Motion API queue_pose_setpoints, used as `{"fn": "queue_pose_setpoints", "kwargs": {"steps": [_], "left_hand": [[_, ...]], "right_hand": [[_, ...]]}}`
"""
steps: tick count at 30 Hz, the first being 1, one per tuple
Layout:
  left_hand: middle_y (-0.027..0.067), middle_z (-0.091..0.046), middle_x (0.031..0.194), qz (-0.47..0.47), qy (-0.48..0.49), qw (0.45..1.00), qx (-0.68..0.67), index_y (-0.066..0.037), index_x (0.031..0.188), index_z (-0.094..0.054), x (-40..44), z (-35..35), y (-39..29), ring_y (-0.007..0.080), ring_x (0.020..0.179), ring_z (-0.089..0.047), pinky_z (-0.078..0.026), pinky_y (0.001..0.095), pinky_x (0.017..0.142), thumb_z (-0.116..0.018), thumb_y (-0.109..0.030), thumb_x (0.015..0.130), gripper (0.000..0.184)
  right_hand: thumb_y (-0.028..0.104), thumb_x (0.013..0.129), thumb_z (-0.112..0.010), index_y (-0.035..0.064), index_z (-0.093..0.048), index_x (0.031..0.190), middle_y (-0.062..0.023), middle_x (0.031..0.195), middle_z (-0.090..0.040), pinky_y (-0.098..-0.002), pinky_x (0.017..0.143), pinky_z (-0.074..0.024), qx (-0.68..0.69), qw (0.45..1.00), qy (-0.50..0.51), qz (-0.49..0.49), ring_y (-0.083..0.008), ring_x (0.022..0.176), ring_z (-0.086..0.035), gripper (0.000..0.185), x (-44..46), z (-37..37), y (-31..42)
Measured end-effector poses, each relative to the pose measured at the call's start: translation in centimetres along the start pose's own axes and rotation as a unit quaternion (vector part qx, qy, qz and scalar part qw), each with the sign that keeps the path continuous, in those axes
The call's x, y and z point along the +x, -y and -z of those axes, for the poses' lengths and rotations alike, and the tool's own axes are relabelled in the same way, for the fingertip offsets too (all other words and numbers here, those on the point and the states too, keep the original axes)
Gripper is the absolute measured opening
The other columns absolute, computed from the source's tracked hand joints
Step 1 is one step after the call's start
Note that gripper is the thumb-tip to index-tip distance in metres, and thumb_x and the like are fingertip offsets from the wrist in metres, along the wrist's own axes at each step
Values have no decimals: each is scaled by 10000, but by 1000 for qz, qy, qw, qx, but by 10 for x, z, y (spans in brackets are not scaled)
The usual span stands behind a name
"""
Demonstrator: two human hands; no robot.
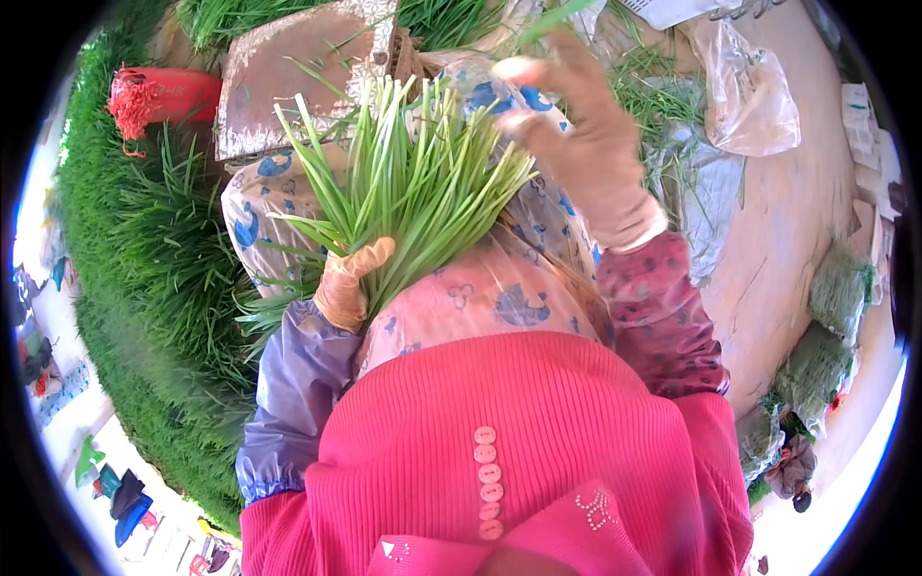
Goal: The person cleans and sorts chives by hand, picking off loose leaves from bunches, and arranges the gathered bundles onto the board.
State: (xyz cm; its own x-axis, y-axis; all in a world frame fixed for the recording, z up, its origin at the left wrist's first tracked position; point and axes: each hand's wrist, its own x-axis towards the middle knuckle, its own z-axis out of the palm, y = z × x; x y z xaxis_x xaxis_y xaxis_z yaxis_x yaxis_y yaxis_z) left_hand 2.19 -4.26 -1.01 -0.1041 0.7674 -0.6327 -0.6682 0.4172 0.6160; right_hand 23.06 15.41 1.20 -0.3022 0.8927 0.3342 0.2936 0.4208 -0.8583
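Left hand: A gloved left hand (351, 288) is gripping a bunch of green stalks (413, 178) low down, its thumb lying across the front.
Bunch: The stalks are fanning out above the lap, pale ends pointing away from the wearer.
Right hand: A gloved right hand (586, 134), blurred, is hovering by the bunch's upper right side, thumb and finger parted; whether it is pinching the green blade (555, 23) near it, one cannot tell.
Lap: A clear cover printed with blue figures (523, 302) is spreading below a pink ribbed sweater (576, 422).
Left side: A long heap of greens (173, 317) is curving past a red container (192, 96) trailing red strands.
Right side: A clear plastic bag (749, 96) is lying on the floor beside scattered blades.
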Motion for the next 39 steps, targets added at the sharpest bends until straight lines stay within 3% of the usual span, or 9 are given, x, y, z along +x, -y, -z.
{"fn": "queue_pose_setpoints", "kwargs": {"steps": [4, 12, 15, 17, 22, 25, 29, 32, 39], "left_hand": [[109, -634, 1169, -6, 9, 1000, -1, -19, 1272, -548, 3, 2, 5, 239, 1042, -626, -516, 362, 912, -780, -116, 735, 593], [134, -655, 1141, -8, 5, 1000, 4, -14, 1276, -540, 5, 5, 5, 261, 987, -657, -537, 383, 882, -749, -142, 780, 552], [134, -658, 1134, -4, 1, 1000, 12, -16, 1266, -549, 7, 10, 9, 260, 987, -657, -538, 380, 878, -745, -155, 785, 538], [133, -657, 1136, -4, 4, 1000, 16, -17, 1263, -553, 7, 9, 8, 259, 988, -657, -538, 379, 876, -748, -164, 783, 539], [111, -638, 1155, -9, 1, 1000, -5, -13, 1254, -557, 3, -1, 3, 243, 1009, -632, -520, 373, 903, -733, -48, 742, 542], [103, -641, 1157, -13, 8, 1000, 5, -15, 1246, -565, 3, -3, 4, 241, 1010, -629, -511, 363, 909, -765, -77, 730, 557], [86, -644, 1157, -48, 25, 996, 76, -25, 1240, -574, 5, 4, 5, 222, 1014, -623, -506, 355, 906, -798, -116, 724, 569], [80, -640, 1162, -67, 17, 994, 86, -32, 1242, -573, 9, 16, 12, 211, 1013, -619, -506, 355, 907, -805, -132, 731, 570], [79, -637, 1158, -35, 6, 999, 40, -27, 1240, -563, 8, 10, 12, 213, 1016, -620, -512, 358, 900, -776, -93, 771, 519]], "right_hand": [[132, 756, -732, 114, -691, 1007, -185, 1319, -516, -442, 1000, -422, -194, 965, 122, 126, -349, 1226, -486, 256, 1, -32, 25], [85, 720, -728, 66, -635, 805, -140, 1298, -553, -436, 968, -448, -96, 935, 144, 310, -400, 1252, -473, 128, -5, -19, 28], [-3, 799, -640, 66, -680, 861, -80, 1153, -638, -343, 846, -490, 48, 983, 5, 177, -245, 1041, -601, 101, -1, -1, 21], [2, 873, -605, 27, -696, 979, -54, 1060, -676, -227, 745, -497, 260, 946, -89, -174, -119, 882, -622, 142, 5, 13, 18], [40, 910, -586, -4, -693, 994, -79, 1063, -678, -237, 854, -511, 148, 968, 10, -204, -138, 917, -644, 143, -1, 19, 9], [209, 808, -723, -31, -670, 988, -183, 1078, -663, -356, 873, -515, 55, 995, 82, -2, -297, 1022, -641, 304, -3, -5, -3], [261, 786, -700, 23, -682, 942, -171, 996, -666, -420, 825, -504, -126, 980, 136, 67, -350, 948, -638, 286, -9, -28, 5], [200, 817, -622, 44, -680, 956, -177, 937, -674, -409, 792, -500, 4, 976, 139, -167, -354, 875, -640, 217, -8, -23, -18], [200, 851, -596, 33, -646, 1095, -163, 954, -699, -362, 806, -504, 36, 966, 109, -234, -299, 878, -667, 300, -11, 9, -58]]}}
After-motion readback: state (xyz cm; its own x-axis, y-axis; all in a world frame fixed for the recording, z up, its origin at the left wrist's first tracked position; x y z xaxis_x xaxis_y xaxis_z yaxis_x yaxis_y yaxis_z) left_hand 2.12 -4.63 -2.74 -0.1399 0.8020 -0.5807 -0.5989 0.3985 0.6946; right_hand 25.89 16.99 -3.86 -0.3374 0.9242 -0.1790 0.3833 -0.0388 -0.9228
